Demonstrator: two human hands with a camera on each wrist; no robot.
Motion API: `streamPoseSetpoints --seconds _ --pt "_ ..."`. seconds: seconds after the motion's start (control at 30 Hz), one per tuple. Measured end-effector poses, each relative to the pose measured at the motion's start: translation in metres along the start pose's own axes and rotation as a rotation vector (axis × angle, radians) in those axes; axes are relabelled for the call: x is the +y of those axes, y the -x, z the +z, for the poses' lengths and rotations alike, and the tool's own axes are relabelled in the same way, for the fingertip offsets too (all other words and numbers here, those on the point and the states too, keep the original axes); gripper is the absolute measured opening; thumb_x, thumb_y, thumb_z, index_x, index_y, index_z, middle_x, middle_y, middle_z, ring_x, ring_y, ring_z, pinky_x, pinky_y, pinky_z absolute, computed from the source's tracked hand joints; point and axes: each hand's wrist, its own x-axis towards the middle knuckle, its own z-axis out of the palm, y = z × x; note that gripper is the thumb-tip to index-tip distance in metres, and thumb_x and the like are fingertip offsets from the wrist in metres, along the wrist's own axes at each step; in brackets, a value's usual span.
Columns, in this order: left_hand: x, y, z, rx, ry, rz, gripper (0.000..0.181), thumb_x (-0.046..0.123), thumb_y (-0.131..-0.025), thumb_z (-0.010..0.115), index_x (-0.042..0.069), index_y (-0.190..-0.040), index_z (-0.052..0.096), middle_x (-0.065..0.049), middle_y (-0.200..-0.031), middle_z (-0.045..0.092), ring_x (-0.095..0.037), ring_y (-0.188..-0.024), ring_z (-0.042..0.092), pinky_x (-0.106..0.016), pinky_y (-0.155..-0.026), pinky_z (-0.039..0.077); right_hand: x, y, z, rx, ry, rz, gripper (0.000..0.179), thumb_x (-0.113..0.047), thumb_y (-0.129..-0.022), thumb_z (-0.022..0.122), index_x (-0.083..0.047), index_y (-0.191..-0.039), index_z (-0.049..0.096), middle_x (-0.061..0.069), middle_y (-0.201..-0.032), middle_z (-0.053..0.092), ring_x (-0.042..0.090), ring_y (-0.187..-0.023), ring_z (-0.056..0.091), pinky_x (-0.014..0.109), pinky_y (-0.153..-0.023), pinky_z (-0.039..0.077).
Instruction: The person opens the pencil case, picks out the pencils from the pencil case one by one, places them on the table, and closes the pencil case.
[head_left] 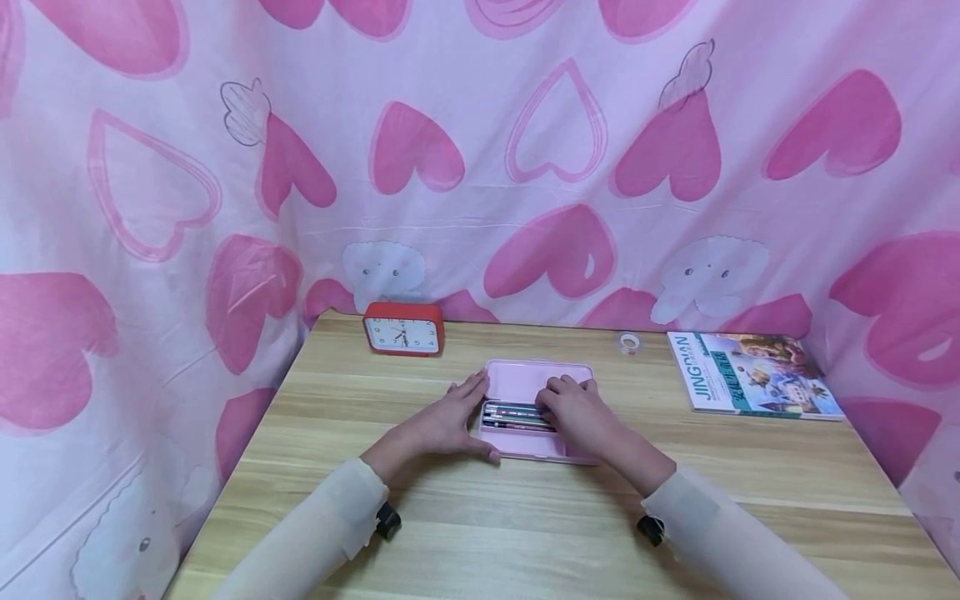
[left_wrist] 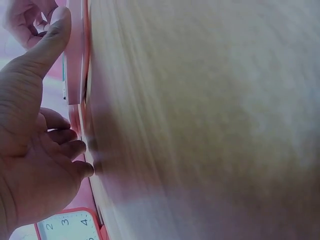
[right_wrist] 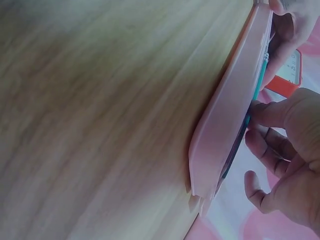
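A pink pencil case [head_left: 517, 382] lies on the table with its lid laid back, and several pencils [head_left: 512, 411] sit in its long compartment. My left hand [head_left: 447, 423] spreads along the case's left side. Its thumb [left_wrist: 55, 35] touches the near edge, while the other fingers stay loosely bent near the lid. Over the right half of the case, my right hand [head_left: 581, 414] pinches a green pencil [right_wrist: 261, 75] between thumb and fingers, low against the compartment. The palm hides that end of the pencils in the head view.
Behind the case to the left stands a red alarm clock [head_left: 405, 330]. A small tape roll [head_left: 628, 342] and a magazine [head_left: 757, 375] lie to the right on the wooden table [head_left: 510, 533]. A pink heart-print curtain [head_left: 480, 208] surrounds the table's back and sides.
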Motion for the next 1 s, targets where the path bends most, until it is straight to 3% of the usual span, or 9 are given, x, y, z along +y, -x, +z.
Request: streamPoseSetpoints --seconds 0.23,0.5,0.77,1.0 --pt "0.001 0.002 0.0 0.01 0.01 -0.017 0.144 0.081 -0.072 0.089 0.022 -0.18 0.012 0.005 -0.189 0.006 -0.025 -0.176 0.004 -0.055 -0.143 0.003 -0.001 -0.001 0.0 -0.008 -0.012 0.019 0.012 -0.013 -0.101 0.082 -0.018 -0.112 0.083 -0.001 -0.106 0.07 0.021 -0.102 0.06 0.049 -0.088 0.051" --pt "0.001 0.003 -0.001 0.024 -0.038 -0.015 0.142 0.081 -0.074 0.088 0.021 -0.179 0.015 0.003 -0.189 0.01 -0.028 -0.176 0.001 -0.06 -0.142 -0.002 -0.001 -0.002 -0.001 -0.021 -0.057 0.048 0.011 -0.013 -0.1 0.083 -0.019 -0.108 0.08 -0.002 -0.109 0.074 0.019 -0.105 0.062 0.053 -0.099 0.052" --pt "-0.003 0.001 0.002 0.017 -0.041 -0.008 0.14 0.082 -0.077 0.085 0.021 -0.18 0.012 0.003 -0.189 0.008 -0.026 -0.176 -0.002 -0.058 -0.142 -0.003 0.003 0.0 -0.004 0.028 -0.09 0.007 0.015 -0.011 -0.098 0.084 -0.02 -0.11 0.084 -0.005 -0.105 0.071 0.018 -0.102 0.061 0.054 -0.093 0.051" --pt "-0.005 0.0 0.003 0.007 -0.044 -0.011 0.138 0.083 -0.079 0.082 0.021 -0.18 0.01 0.003 -0.189 0.005 -0.026 -0.176 -0.003 -0.058 -0.143 -0.004 0.014 0.004 -0.011 0.097 -0.118 0.015 0.008 -0.015 -0.097 0.086 -0.02 -0.102 0.081 -0.003 -0.104 0.07 0.022 -0.104 0.061 0.052 -0.087 0.047"
